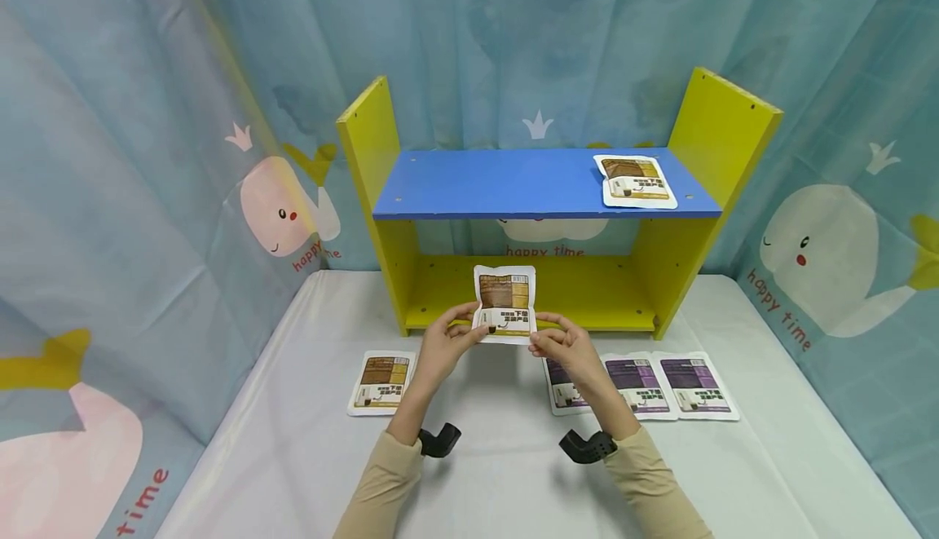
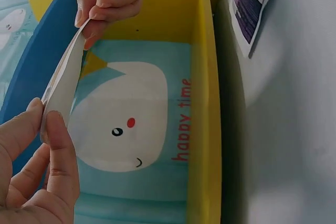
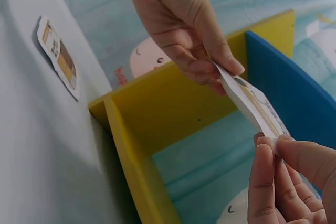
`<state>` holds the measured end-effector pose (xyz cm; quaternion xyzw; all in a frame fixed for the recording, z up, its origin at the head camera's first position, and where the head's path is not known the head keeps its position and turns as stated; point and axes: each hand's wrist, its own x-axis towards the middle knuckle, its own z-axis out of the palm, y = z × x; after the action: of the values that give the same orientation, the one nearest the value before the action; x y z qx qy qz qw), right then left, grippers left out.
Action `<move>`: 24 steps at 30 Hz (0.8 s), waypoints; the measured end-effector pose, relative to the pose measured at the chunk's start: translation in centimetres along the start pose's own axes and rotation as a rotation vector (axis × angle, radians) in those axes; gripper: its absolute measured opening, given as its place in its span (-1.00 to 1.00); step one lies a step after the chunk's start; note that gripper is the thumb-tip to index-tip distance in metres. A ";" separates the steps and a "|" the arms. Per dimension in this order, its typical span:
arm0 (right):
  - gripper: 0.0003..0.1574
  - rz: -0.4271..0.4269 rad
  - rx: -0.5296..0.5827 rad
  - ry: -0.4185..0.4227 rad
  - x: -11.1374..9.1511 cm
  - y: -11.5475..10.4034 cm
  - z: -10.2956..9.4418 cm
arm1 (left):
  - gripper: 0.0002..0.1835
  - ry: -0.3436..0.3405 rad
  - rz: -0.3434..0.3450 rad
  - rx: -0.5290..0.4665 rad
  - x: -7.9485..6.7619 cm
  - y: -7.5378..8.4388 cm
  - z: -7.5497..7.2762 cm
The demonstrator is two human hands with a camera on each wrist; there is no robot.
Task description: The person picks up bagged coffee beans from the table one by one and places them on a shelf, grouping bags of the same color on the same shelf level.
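A white-edged pouch with a brown and yellow label [image 1: 504, 298] is held up in front of the shelf unit, above the table. My left hand [image 1: 442, 345] pinches its lower left edge between thumb and fingers. On the opposite edge, my right hand [image 1: 570, 349] pinches the lower right corner. Seen from the left wrist, the pouch [image 2: 65, 77] is nearly edge-on, with its plain pale back showing. The right wrist view also has the pouch [image 3: 254, 106] stretched between both hands.
The shelf unit has yellow sides and a blue upper board [image 1: 499, 184]; a similar brown pouch [image 1: 635, 181] lies at that board's right end. Another brown pouch [image 1: 382, 382] lies on the white table [image 1: 484, 474] at left. Purple-labelled pouches [image 1: 695, 386] lie in a row at right.
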<state>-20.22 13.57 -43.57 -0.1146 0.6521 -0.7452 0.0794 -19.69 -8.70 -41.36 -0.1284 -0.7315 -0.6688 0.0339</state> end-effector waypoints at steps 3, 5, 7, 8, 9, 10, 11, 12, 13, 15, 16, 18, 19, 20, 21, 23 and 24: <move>-0.43 -0.015 0.027 0.012 0.2 0.2 -0.3 | -0.52 0.001 0.012 0.001 0.2 0.2 0.2; -0.43 -0.033 0.037 0.021 0.3 0.3 -0.5 | -0.52 0.002 0.021 -0.002 0.3 0.4 0.3; -0.42 -0.052 0.043 0.027 0.4 0.2 -0.7 | -0.52 0.003 0.028 -0.005 0.5 0.7 0.4; -0.42 -0.059 0.043 0.030 0.4 0.1 -0.8 | -0.52 0.006 0.034 -0.009 0.6 0.9 0.5; -0.42 -0.068 0.040 0.034 0.3 0.0 -0.8 | -0.52 0.007 0.039 -0.011 0.6 1.0 0.5; -0.42 -0.078 0.037 0.034 0.3 -0.1 -0.9 | -0.52 0.008 0.045 -0.014 0.7 1.2 0.6; -0.42 -0.086 0.039 0.038 0.2 -0.2 -0.9 | -0.52 0.010 0.048 -0.012 0.8 1.3 0.6; -0.42 -0.092 0.041 0.042 0.2 -0.4 -1.0 | -0.52 0.010 0.055 -0.008 0.9 1.5 0.7; -0.42 -0.100 0.042 0.044 0.1 -0.6 -1.0 | -0.52 0.011 0.059 -0.007 0.9 1.6 0.8; -0.42 -0.114 0.046 0.048 0.0 -1.0 -1.0 | -0.52 0.012 0.064 0.001 1.0 1.9 0.9; -0.42 -0.121 0.048 0.048 -0.1 -1.2 -1.1 | -0.52 0.014 0.066 0.008 1.1 2.1 0.9; -0.43 -0.133 0.050 0.046 -0.2 -1.5 -1.1 | -0.53 0.018 0.069 0.012 1.2 2.4 1.0; -0.43 -0.140 0.048 0.039 -0.2 -1.7 -1.2 | -0.53 0.021 0.070 0.013 1.2 2.6 1.1; -0.43 -0.144 0.041 0.034 -0.2 -1.8 -1.3 | -0.53 0.024 0.072 0.013 1.3 2.7 1.1; -0.44 -0.150 0.036 0.029 -0.2 -2.0 -1.3 | -0.53 0.028 0.074 0.014 1.3 2.9 1.2; -0.44 -0.157 0.027 0.020 -0.2 -2.3 -1.5 | -0.53 0.030 0.081 0.018 1.3 3.3 1.2; -0.44 -0.161 0.022 0.017 -0.3 -2.6 -1.5 | -0.53 0.031 0.085 0.021 1.4 3.5 1.3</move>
<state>-20.30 15.42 -41.24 -0.1596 0.6333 -0.7571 0.0150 -20.04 -6.99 -37.84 -0.1486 -0.7317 -0.6610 0.0751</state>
